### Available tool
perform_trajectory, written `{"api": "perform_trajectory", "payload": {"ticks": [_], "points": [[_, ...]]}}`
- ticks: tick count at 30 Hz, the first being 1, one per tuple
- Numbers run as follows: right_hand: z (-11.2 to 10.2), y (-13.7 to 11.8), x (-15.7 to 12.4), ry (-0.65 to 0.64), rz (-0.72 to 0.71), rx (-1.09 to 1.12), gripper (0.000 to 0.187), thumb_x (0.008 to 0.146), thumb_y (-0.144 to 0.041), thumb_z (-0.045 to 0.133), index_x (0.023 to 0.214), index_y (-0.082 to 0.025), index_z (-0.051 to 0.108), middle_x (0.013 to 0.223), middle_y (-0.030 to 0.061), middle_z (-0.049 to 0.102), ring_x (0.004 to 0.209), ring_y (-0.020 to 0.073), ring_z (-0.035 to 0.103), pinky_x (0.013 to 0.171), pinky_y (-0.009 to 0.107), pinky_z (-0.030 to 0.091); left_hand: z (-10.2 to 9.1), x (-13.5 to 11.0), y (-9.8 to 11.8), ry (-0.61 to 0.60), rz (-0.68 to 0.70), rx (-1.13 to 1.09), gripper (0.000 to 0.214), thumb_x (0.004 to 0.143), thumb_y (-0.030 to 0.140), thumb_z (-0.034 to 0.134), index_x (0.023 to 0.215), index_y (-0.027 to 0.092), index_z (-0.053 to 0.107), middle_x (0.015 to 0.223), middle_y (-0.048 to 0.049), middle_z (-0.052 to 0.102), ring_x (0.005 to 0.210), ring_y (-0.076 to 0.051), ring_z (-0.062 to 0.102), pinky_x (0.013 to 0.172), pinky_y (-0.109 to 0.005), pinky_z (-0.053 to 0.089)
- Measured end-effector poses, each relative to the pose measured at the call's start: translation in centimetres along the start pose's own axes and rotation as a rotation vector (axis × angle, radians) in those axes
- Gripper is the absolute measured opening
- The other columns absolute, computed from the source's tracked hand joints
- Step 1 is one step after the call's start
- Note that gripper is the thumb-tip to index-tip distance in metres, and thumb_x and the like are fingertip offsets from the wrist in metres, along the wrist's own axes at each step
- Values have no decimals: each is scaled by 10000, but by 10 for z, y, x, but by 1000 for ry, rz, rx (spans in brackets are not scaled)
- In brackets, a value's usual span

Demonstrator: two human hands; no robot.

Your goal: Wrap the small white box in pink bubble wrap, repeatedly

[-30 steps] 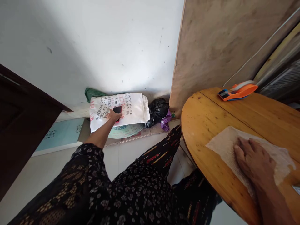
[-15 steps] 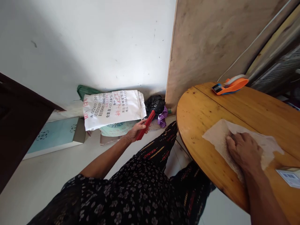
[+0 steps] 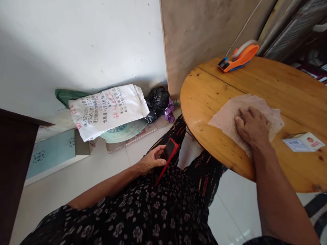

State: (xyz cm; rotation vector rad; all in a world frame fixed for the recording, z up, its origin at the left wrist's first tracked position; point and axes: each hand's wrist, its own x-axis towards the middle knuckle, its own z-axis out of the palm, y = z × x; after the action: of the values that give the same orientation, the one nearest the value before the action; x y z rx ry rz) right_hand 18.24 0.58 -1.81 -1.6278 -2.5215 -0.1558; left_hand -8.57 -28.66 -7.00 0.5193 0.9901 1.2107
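My left hand point(image 3: 150, 161) grips a phone in a red case point(image 3: 167, 158) just above my lap, which is covered by a dark flowered dress point(image 3: 158, 207). My right hand point(image 3: 251, 126) lies flat with fingers together on a white paper towel point(image 3: 230, 114) spread over the round wooden table point(image 3: 204, 92). The towel sits near the table's left edge.
An orange tape dispenser point(image 3: 238, 56) stands at the table's far side, and a small white box point(image 3: 304, 142) lies to the right of my hand. On the floor by the wall lie a printed white sack point(image 3: 107, 109), a black bag point(image 3: 157, 102) and a wooden board point(image 3: 199, 30).
My left hand has drawn back from the white sack on the floor, bringing the red phone down to my lap. The view has swung right; my right hand stays on the towel.
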Motion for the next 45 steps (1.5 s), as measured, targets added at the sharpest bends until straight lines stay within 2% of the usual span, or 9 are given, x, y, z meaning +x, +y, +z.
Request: {"api": "perform_trajectory", "payload": {"ticks": [4, 9, 13, 18, 22, 26, 31, 37, 45], "points": [[0, 0, 0, -5, 0, -2, 517, 969, -475, 255, 1289, -172, 526, 1384, 190, 479, 1261, 324, 400, 939, 481, 340, -4, -11, 4, -43, -97, -32, 587, 662, 272, 826, 1192, 182, 589, 1172, -96, 654, 1025, -214, 630, 902, -309, 479], [-2, 0, 1, -18, 8, 26, 521, 966, -471, 263, 1337, -187, 492, 1422, 177, 445, 1277, 324, 382, 955, 483, 324, -31, -16, 19, -91, -278, -107, 480, 637, 199, 821, 1086, 137, 666, 979, -91, 732, 828, -203, 696, 801, -312, 549], [-1, 0, 1, -24, 9, 33, 530, 967, -479, 255, 1352, -192, 480, 1442, 165, 425, 1291, 320, 370, 969, 486, 317, -36, -22, 18, -96, -273, -227, 413, 694, 264, 778, 1068, 121, 674, 983, -118, 732, 820, -214, 705, 770, -311, 570], [1, 1, 1, -18, 15, 23, 532, 967, -487, 247, 1339, -194, 490, 1424, 165, 440, 1286, 317, 373, 967, 482, 319, -17, -16, 15, -242, -262, -338, 477, 813, 314, 664, 1227, 90, 591, 1234, -216, 625, 1076, -306, 648, 939, -420, 508], [-1, 0, 1, -20, 3, 21, 528, 966, -484, 250, 1324, -183, 494, 1429, 168, 436, 1276, 329, 380, 948, 491, 333, 0, 1, 20, -272, -221, -397, 555, 822, 352, 654, 1295, 90, 530, 1219, -218, 633, 1034, -290, 664, 923, -410, 501], [-1, 0, 0, -6, -1, 5, 496, 967, -459, 264, 1259, -163, 534, 1382, 184, 479, 1255, 328, 396, 933, 486, 345, 16, 20, 33, -289, -251, -467, 619, 818, 513, 600, 1233, 54, 575, 1235, -203, 619, 1000, -281, 657, 885, -381, 498], [2, 4, 1, 27, -11, 10, 473, 952, -442, 308, 1303, -195, 505, 1417, 158, 450, 1250, 323, 404, 944, 484, 345, 40, 39, 51, -271, -204, -487, 744, 814, 705, 461, 1260, 118, 561, 1134, -160, 665, 958, -286, 659, 866, -410, 483], [6, 7, 2, 40, 1, 1, 459, 936, -438, 329, 1260, -198, 547, 1374, 149, 492, 1243, 336, 416, 922, 500, 369, 62, 58, 53, -345, -196, -487, 865, 664, 748, 630, 1245, 112, 561, 1107, -135, 665, 945, -253, 657, 864, -364, 495], [3, 7, 2, 45, -12, 7, 463, 935, -431, 308, 1287, -220, 521, 1398, 141, 476, 1257, 326, 408, 921, 511, 371, 71, 69, 46, -383, -191, -458, 839, 597, 591, 800, 1255, 133, 552, 1119, -115, 665, 961, -220, 650, 884, -349, 505]]}}
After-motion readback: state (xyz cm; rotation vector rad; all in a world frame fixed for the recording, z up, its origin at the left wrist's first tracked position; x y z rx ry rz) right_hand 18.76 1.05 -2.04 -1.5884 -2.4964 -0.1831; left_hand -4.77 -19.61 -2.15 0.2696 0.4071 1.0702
